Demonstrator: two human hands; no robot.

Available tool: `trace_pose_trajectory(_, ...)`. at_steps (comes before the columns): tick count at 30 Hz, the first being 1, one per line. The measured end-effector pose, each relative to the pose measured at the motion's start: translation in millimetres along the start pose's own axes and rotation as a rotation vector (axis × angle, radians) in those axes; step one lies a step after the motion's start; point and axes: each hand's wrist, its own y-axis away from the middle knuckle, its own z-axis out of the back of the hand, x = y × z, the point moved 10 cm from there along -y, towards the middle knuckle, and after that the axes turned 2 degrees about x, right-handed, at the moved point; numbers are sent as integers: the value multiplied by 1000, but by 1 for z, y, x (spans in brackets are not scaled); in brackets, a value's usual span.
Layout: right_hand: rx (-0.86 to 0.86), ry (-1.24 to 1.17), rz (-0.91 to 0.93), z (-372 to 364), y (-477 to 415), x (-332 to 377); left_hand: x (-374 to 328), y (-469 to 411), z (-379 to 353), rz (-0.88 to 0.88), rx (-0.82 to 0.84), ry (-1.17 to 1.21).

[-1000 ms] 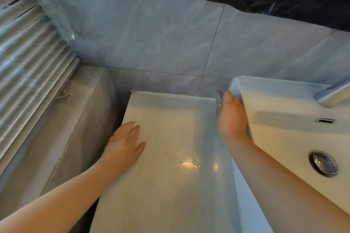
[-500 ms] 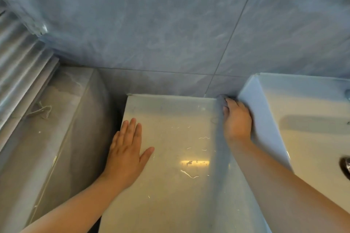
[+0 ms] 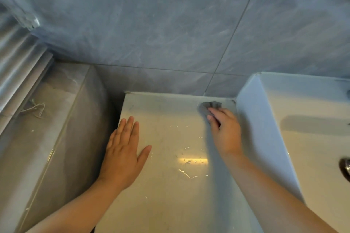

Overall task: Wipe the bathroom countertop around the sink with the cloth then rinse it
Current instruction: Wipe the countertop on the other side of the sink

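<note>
Grips soft grey cloth in curled right hand at far tabletop corner beside sink; rests left hand flat, empty. Likely limp, light; best bunched under fingertips.

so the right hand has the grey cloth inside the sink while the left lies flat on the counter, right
Not inside it. The head view shows the right hand holding the grey cloth on the countertop, in the back corner beside the sink. The left hand does lie flat on the countertop.
</note>
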Motion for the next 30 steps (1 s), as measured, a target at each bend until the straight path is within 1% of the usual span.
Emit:
trace_pose_trajectory(2, 32, -46, 22, -3, 10, 10, 0, 0, 1, 4, -4, 12)
trace_pose_trajectory(5, 131, -169, 16, -9, 21, 22, 0, 0, 1, 2, -7, 8)
trace_pose_trajectory(6, 129, -191, 19, -6, 19, 25, 0, 0, 1, 2, -7, 7)
trace_pose_trajectory(7, 80, -196, 20, 4, 14, 27, 0, 0, 1, 5, -6, 12)
trace_pose_trajectory(8, -5, -183, 15, 17, 5, 25, 1, 0, 1, 11, -6, 16)
trace_pose_trajectory(10, -157, -83, 2, 43, -18, 20, 1, -1, 1, 13, -7, 21)
trace_pose_trajectory(11, -170, -11, 13, 47, -30, 18, 1, -1, 0, 10, -7, 20)
trace_pose_trajectory(12, -135, 38, 39, 45, -39, 17, 1, -1, 1, 8, -9, 18)
trace_pose_trajectory(13, -66, 51, 63, 35, -45, 15, 1, -1, 1, 7, -13, 18)
trace_pose_trajectory(15, 82, 8, 88, 11, -47, 8, 0, -1, 3, 7, -22, 23)
trace_pose_trajectory(16, 119, -9, 90, 1, -45, 5, 0, -1, 2, 6, -18, 27)
trace_pose_trajectory(17, 126, -26, 79, -6, -42, 2, 0, -1, 2, 7, -15, 33)
trace_pose_trajectory(21, 51, -120, -25, -16, -35, -2, 1, -2, 2, 10, -21, 18)
trace_pose_trajectory(23, 59, -112, 0, -22, -34, 7, 1, -2, 2, 12, -19, 12)
trace_pose_trajectory(28, 203, -155, 135, -39, -3, 45, 0, -1, 3, 20, -13, 34)
trace_pose_trajectory(30, 231, -184, 141, -39, 13, 53, 0, -1, 4, 17, -13, 30)
